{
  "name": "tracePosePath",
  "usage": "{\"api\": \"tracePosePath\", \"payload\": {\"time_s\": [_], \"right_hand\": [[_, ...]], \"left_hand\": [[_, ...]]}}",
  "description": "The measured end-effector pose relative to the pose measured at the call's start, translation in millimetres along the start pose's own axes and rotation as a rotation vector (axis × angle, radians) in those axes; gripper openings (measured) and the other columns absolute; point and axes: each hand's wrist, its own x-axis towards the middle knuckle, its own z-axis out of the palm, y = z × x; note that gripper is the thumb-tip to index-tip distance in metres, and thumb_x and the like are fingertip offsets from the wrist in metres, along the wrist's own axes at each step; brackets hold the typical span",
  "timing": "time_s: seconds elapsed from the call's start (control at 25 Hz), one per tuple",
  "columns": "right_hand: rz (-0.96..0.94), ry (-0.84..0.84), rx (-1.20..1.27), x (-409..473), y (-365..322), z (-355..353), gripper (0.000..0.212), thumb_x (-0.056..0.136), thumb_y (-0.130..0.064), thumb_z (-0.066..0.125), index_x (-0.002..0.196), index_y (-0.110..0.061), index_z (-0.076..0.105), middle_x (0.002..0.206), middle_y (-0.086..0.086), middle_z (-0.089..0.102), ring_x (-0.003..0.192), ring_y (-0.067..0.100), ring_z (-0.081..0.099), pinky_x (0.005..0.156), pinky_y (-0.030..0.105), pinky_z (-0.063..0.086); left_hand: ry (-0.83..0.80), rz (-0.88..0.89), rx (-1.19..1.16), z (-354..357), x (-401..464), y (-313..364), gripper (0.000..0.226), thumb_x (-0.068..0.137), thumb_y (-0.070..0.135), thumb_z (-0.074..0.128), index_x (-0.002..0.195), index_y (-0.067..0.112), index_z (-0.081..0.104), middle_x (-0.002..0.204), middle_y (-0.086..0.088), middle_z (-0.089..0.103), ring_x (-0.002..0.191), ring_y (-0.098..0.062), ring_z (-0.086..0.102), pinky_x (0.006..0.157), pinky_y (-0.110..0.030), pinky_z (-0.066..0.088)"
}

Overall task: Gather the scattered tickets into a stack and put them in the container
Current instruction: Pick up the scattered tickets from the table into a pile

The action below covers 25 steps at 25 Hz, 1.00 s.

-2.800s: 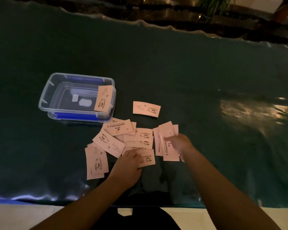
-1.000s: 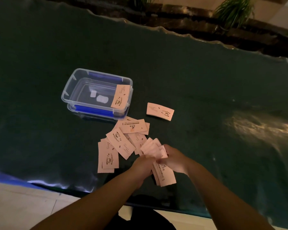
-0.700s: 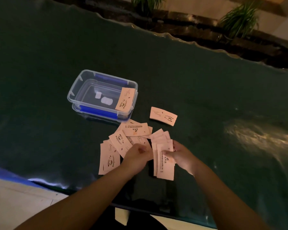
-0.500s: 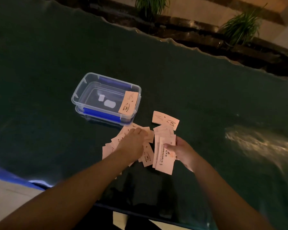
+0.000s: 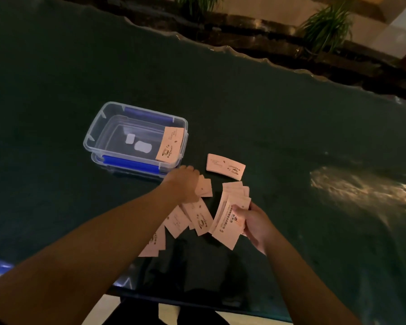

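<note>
The tickets [image 5: 229, 220] were pale pink with black print and a cup drawing; beside them, the container [image 5: 136, 139] was clear with blue clips.

Dark green table [image 5: 291, 118] under a clear container [image 5: 96, 127] and scattered pink tickets [image 5: 225, 166].

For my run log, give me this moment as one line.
phase: gathering | right hand: holds ticket stack | left hand: on loose tickets | container: one ticket leaning inside
</note>
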Motion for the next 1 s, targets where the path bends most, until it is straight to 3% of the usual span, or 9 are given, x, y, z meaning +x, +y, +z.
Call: {"api": "tracePosePath", "payload": {"time_s": [0.12,0.24,0.4,0.56,0.64,0.88,1.0], "right_hand": [[0.023,-0.030,0.123,1.4,3.0,0.0,0.021,0.106,-0.012,0.062,0.119,-0.027,0.069,0.112,0.002,0.081,0.102,0.021,0.073,0.079,0.041,0.055],[0.007,-0.082,0.231,3.3,4.7,5.7,0.026,0.108,-0.012,0.059,0.132,-0.017,0.068,0.126,0.010,0.080,0.120,0.029,0.072,0.094,0.047,0.056],[-0.002,-0.089,0.243,6.0,4.7,16.5,0.034,0.109,-0.013,0.056,0.142,-0.018,0.062,0.135,0.012,0.075,0.125,0.030,0.069,0.106,0.051,0.052],[0.004,-0.070,0.207,7.5,4.4,27.8,0.035,0.111,-0.014,0.054,0.145,-0.021,0.059,0.132,0.011,0.076,0.122,0.031,0.071,0.100,0.054,0.055],[0.002,-0.047,0.170,7.6,3.1,32.6,0.035,0.111,-0.017,0.055,0.144,-0.023,0.060,0.128,0.012,0.077,0.117,0.031,0.074,0.091,0.050,0.059],[-0.043,0.005,0.269,13.5,0.4,38.4,0.037,0.108,-0.018,0.061,0.145,-0.025,0.061,0.129,0.010,0.077,0.118,0.031,0.075,0.100,0.057,0.060],[-0.071,0.031,0.290,16.1,-3.4,30.9,0.039,0.107,-0.019,0.064,0.145,-0.026,0.060,0.128,0.009,0.078,0.117,0.031,0.075,0.104,0.060,0.059]], "left_hand": [[0.061,0.010,-0.013,-0.4,-3.9,8.9,0.079,0.079,0.060,0.071,0.142,0.021,0.046,0.133,-0.005,0.056,0.118,-0.024,0.055,0.097,-0.045,0.049],[0.104,-0.007,-0.150,3.6,-10.1,23.6,0.078,0.081,0.063,0.068,0.143,0.020,0.047,0.135,-0.004,0.056,0.119,-0.023,0.056,0.100,-0.043,0.050],[0.098,-0.071,-0.422,13.2,-18.6,38.2,0.053,0.093,0.042,0.068,0.138,0.018,0.053,0.132,-0.007,0.061,0.116,-0.023,0.061,0.098,-0.039,0.051],[0.052,-0.162,-0.833,26.4,-24.2,46.0,0.014,0.101,0.028,0.060,0.113,0.028,0.069,0.100,0.008,0.071,0.087,-0.010,0.068,0.069,-0.022,0.050],[0.032,-0.202,-0.914,30.8,-27.0,49.9,0.011,0.098,0.022,0.063,0.096,0.031,0.068,0.088,0.010,0.068,0.076,-0.008,0.066,0.057,-0.020,0.044],[0.043,-0.271,-1.342,27.4,-30.4,64.9,0.022,0.102,0.031,0.058,0.111,0.049,0.067,0.096,0.013,0.076,0.077,-0.009,0.077,0.063,-0.028,0.058],[0.091,-0.255,-1.306,29.6,-28.5,65.8,0.027,0.105,0.030,0.054,0.126,0.041,0.066,0.105,0.015,0.074,0.074,-0.006,0.072,0.063,-0.020,0.052]]}}
